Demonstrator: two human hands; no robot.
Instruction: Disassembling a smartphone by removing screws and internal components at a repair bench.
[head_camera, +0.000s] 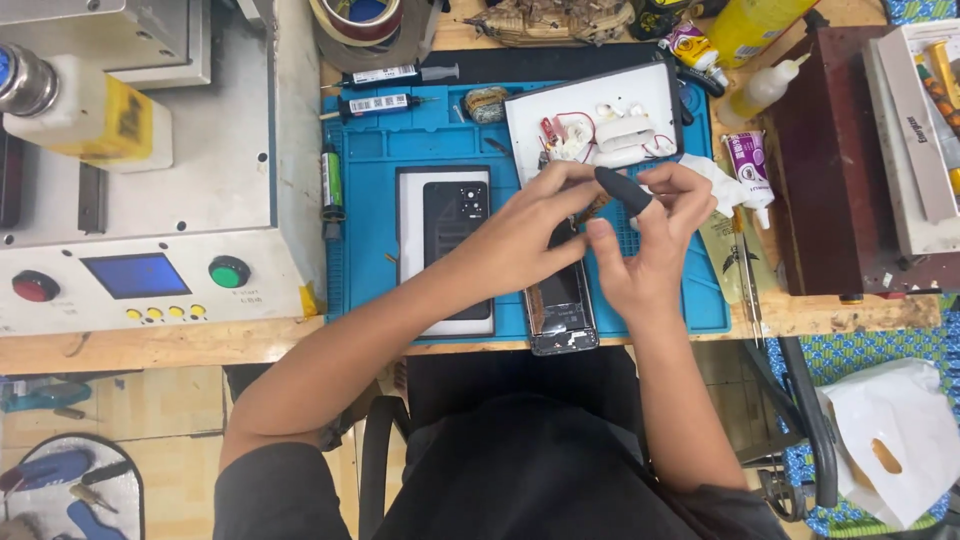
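Blue silicone mat (380, 150) on the bench (200, 340) carries the work, centre of the frame. An opened phone (560, 305) lies at the mat's lower edge, its back off and its insides showing, so I judge the opening done and the inner work under way. My left hand (525, 235) and right hand (655, 235) meet just above it; the right forefinger wears a black finger cot (622, 190). Both grips pinch together on something small between the fingertips, which I cannot make out. A black back cover (455, 215) rests on a white sheet left of the phone. A white tray (655, 85) of small parts sits above the hands.
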